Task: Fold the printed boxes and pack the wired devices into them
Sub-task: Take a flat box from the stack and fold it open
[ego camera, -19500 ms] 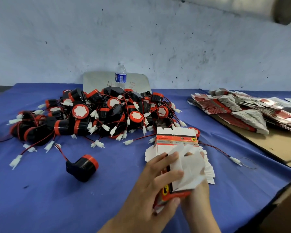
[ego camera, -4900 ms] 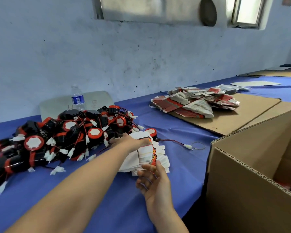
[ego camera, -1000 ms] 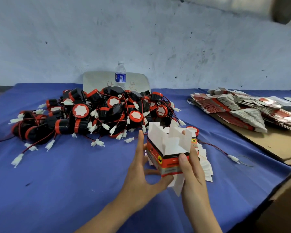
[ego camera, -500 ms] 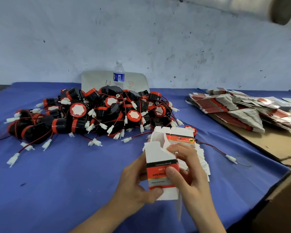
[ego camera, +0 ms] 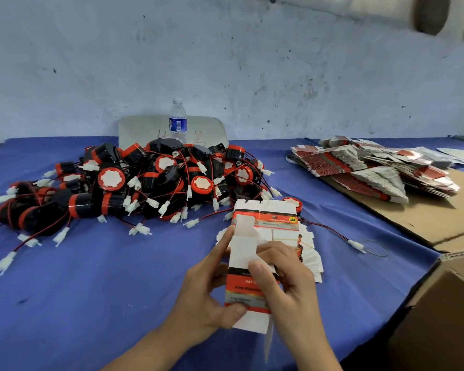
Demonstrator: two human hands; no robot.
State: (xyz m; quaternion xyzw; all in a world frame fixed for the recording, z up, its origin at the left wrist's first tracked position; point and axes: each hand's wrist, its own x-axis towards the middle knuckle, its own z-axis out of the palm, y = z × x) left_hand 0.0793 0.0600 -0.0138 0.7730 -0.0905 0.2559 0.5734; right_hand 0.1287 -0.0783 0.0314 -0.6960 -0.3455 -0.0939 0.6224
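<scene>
Item: printed box [ego camera: 243,279], half folded, held above the blue cloth [ego camera: 91,277]. My left hand [ego camera: 204,298] grips its left side, thumb curled on the lower edge, fingers straight up the side. My right hand [ego camera: 287,287] pinches a white flap, thumb on top. Just beyond my fingers: stack of flat boxes [ego camera: 284,231]. Farther, left: heap of wired devices [ego camera: 134,183]. Behind it: water bottle [ego camera: 177,121].
</scene>
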